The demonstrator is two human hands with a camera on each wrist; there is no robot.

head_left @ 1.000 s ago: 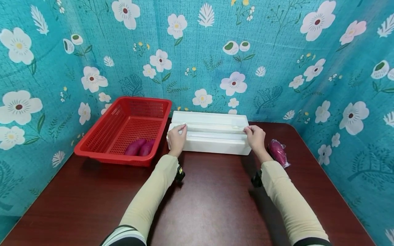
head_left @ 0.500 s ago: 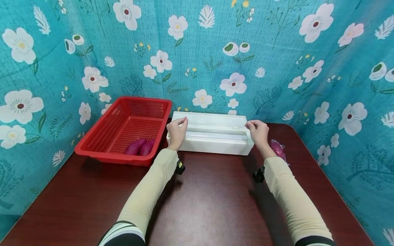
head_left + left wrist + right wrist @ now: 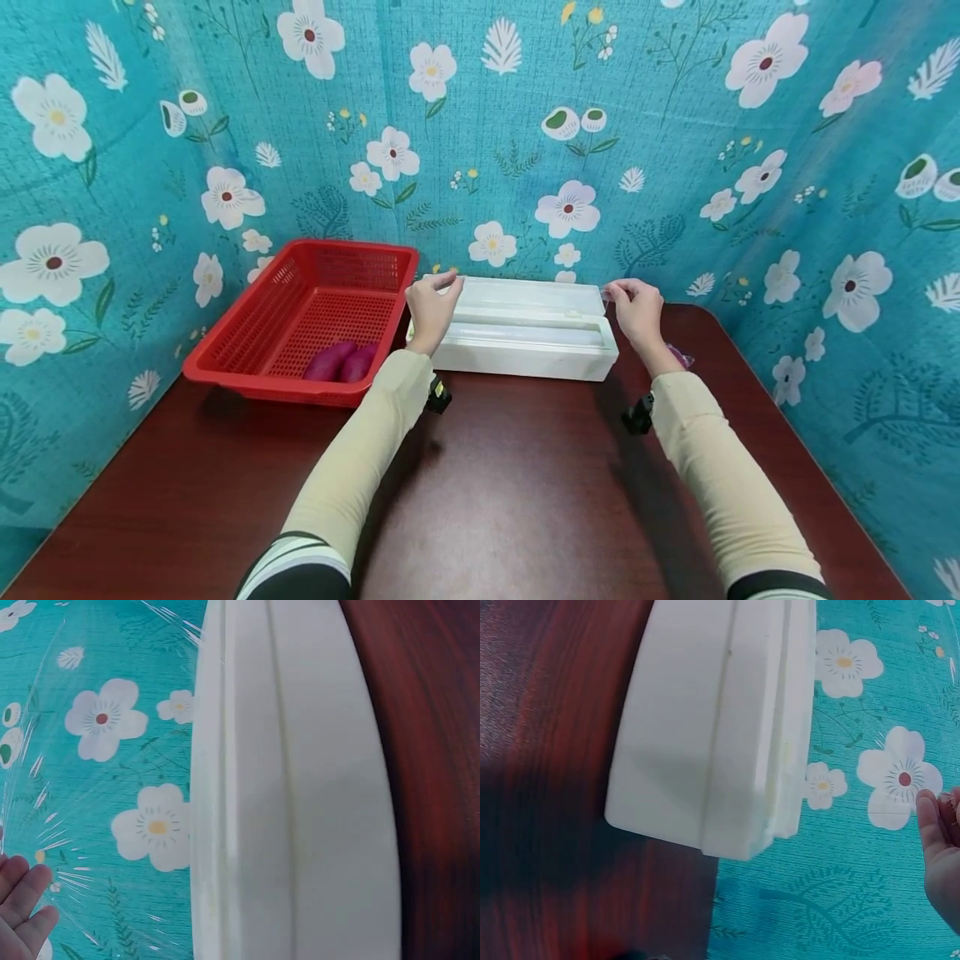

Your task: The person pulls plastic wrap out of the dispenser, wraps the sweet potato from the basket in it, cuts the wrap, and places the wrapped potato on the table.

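Note:
A long white cling film dispenser (image 3: pixel 517 360) stands at the back of the table with its lid (image 3: pixel 532 293) tilted back, and a pale roll (image 3: pixel 525 334) shows inside. Clear cling film (image 3: pixel 64 855) stretches up from it, creased where it gathers at the left fingers. My left hand (image 3: pixel 432 315) pinches the film between thumb and fingers above the dispenser's left end. At the right end, my right hand (image 3: pixel 639 315) pinches the film's other corner, slightly above the lid; a glint of film shows by its fingertips.
On the left a red plastic basket (image 3: pixel 201 367) holds purple, sweet-potato-like vegetables (image 3: pixel 330 362). A film-wrapped purple one (image 3: pixel 681 357) lies at right, mostly hidden behind my right wrist. A floral teal cloth (image 3: pixel 495 158) hangs right behind the dispenser.
Both hands have risen from the dispenser's opening, drawing the film up and away. The right hand has also shifted right, covering most of the wrapped vegetable.

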